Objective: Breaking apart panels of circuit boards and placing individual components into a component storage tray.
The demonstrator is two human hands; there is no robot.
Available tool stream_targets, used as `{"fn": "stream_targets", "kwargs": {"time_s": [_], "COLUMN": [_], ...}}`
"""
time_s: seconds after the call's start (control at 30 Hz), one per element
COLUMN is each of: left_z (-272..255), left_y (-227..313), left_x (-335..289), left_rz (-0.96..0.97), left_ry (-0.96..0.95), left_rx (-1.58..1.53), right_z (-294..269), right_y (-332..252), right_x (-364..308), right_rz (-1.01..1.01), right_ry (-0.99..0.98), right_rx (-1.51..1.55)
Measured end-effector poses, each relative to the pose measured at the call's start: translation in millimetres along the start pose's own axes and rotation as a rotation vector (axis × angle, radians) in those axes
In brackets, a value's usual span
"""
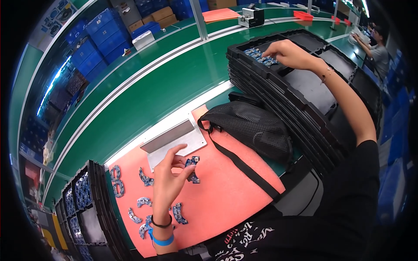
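Note:
My left hand [170,176] pinches a small curved blue circuit board [194,177] between thumb and fingers, above the pink foam mat [230,198]. Several similar boards lie on the mat to its left and below, among them a curved board [179,214] and a figure-eight-shaped pair [117,180]. Just beyond that hand rests a silver metal angle plate [174,145]. At the upper right my right hand [287,54] reaches into the top black tray [278,71], fingers curled down at a cluster of blue boards [254,53]. What its fingertips grip is hidden.
A black mesh bag [248,128] with a strap lies between the mat and the tall tray stack. Another stack of black trays [98,209] with boards stands at the left. Beyond runs a green conveyor belt [174,69]; a person [379,50] sits at the far right.

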State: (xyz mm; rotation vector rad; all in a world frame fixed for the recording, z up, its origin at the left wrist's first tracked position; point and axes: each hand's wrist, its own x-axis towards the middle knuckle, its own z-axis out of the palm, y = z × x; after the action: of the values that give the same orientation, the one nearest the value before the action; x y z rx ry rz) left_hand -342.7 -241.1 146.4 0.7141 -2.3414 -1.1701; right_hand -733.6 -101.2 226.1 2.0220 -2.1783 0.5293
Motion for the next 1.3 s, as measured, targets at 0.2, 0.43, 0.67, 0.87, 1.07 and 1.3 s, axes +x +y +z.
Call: {"fn": "stream_targets", "kwargs": {"time_s": [0.2,0.43,0.67,0.87,1.07,1.3], "left_z": [19.1,31.9,-14.5,-37.3,-42.5,-41.1], "left_y": [54.1,60.1,23.4,-12.6,-25.0,-34.5], "left_x": [-3.0,1.4,-48.9,-91.9,-115.2,-115.3], "left_rz": [0.123,0.339,0.151,-0.110,-0.328,-0.326], "left_ry": [0.063,0.165,-0.082,-0.216,-0.240,-0.226], "left_rx": [-0.369,-0.385,0.358,0.660,0.715,0.735], "right_z": [5.0,5.8,-21.7,7.3,3.4,10.2], "right_y": [-157.6,-167.8,19.9,37.0,21.0,24.1], "right_x": [0.2,-6.9,-11.0,-24.2,-16.5,-11.1], "right_rz": [-0.146,-0.034,0.488,0.692,0.640,0.435], "right_ry": [-0.198,-0.271,0.227,0.028,-0.090,0.001], "right_rx": [0.628,0.647,0.348,0.285,-0.230,0.025]}}
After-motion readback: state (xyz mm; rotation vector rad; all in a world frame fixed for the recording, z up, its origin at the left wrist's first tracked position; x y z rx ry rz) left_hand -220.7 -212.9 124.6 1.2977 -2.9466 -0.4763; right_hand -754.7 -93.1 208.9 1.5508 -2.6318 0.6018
